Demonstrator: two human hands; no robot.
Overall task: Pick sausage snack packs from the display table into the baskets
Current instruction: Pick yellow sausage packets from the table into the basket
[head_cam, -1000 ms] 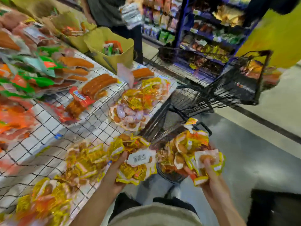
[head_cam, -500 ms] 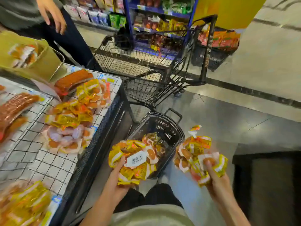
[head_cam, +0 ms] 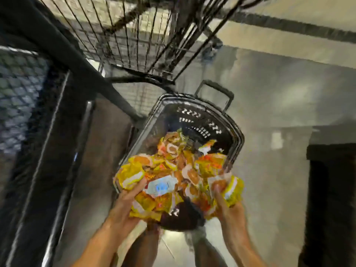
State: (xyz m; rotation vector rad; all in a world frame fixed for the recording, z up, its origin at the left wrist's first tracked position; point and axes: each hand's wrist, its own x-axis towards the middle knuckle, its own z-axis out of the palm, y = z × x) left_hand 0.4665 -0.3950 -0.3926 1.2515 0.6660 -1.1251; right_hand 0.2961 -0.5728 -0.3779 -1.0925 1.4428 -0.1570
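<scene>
A black plastic basket point(head_cam: 236, 135) stands on the floor in front of me with several yellow-and-orange sausage snack packs point(head_cam: 173, 147) inside. My left hand point(head_cam: 125, 201) grips a yellow sausage pack with a white label point(head_cam: 146, 189) over the basket's near rim. My right hand point(head_cam: 229, 205) grips another yellow sausage pack point(head_cam: 229, 185) over the near right rim. Both packs hang low, just above the pile. The image is blurred by motion.
The black mesh side of the display table point(head_cam: 28, 112) fills the left. A wire shopping cart point(head_cam: 134, 35) stands behind the basket. A dark object point(head_cam: 331, 199) stands on the floor at the right. Grey tiled floor point(head_cam: 279, 103) lies open to the right of the basket.
I have bent down toward the basket. Both hands have brought their packs from beside the basket to right over its near rim. The table top has left the view.
</scene>
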